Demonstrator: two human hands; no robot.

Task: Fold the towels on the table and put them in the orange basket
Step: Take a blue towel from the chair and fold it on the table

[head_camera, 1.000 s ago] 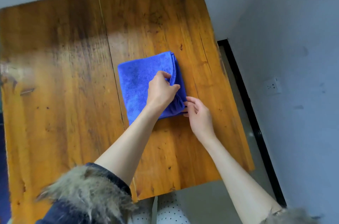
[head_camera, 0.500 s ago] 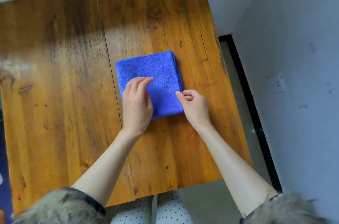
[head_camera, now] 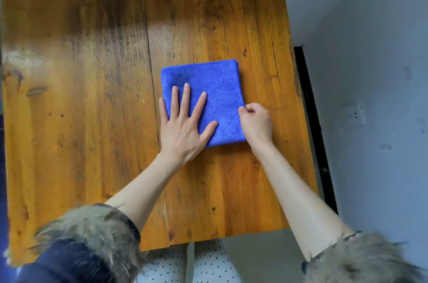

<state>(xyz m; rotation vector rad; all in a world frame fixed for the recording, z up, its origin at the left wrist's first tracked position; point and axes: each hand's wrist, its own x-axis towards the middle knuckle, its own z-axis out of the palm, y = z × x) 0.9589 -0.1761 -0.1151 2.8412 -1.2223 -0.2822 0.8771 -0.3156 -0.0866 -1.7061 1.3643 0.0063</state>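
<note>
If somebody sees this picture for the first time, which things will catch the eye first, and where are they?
The folded blue towel stands out first, bright against the orange-brown wooden table, right of the table's middle. Next comes the left hand, pressed flat with spread fingers on the towel's near left part. The right hand is curled at the towel's right edge and seems to pinch it.

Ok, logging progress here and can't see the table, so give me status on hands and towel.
Left hand flat, pressing blue towel. Right hand pinching its right edge. Towel folded square on wooden table. Orange basket not in view; nothing in the way.
</note>
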